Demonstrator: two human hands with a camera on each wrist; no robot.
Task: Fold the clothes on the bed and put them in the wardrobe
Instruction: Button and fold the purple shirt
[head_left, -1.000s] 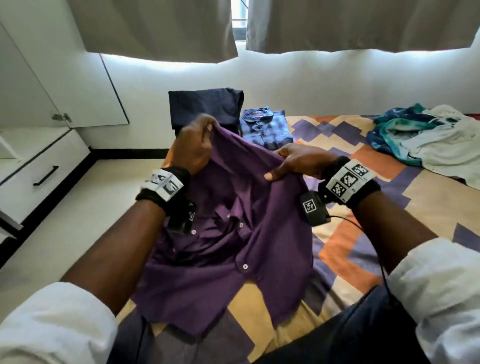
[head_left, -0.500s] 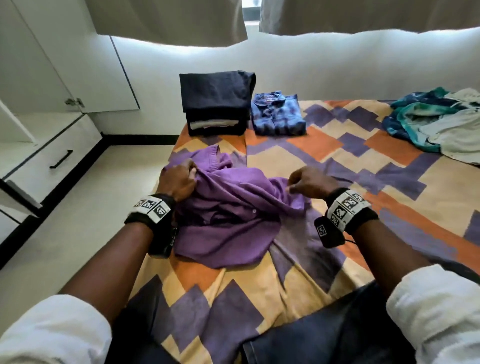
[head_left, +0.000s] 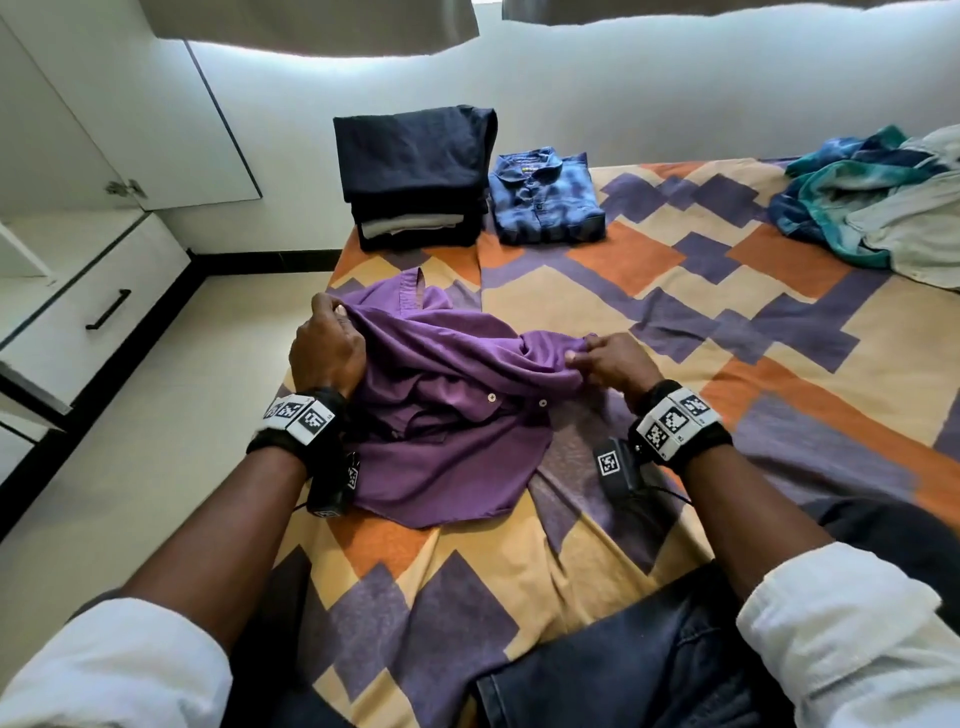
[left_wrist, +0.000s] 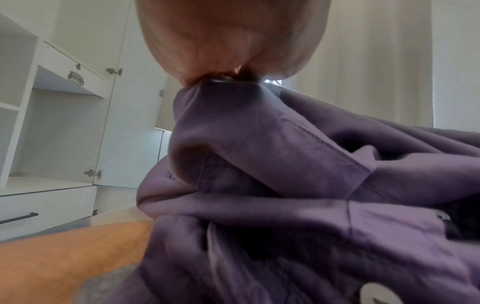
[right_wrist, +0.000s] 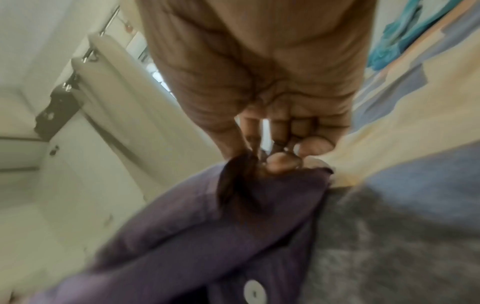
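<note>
Now left hand (head_left: 326, 349) and right hand (head_left: 613, 360) each pinch the purple shirt (head_left: 447, 415) on the bed (head_left: 675, 322).

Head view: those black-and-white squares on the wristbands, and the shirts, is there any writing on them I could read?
No readable words or numbers anywhere.
Left wristband: square code patterns only, no letters.
Right wristband: the same; tiny edge marks too small to read.
Blue shirt: collar label too small to read.

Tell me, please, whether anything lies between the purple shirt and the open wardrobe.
Nothing visible does: the purple shirt, pinched by the left hand and right hand, lies at the bed's edge, with only bare floor toward the wardrobe.
</note>
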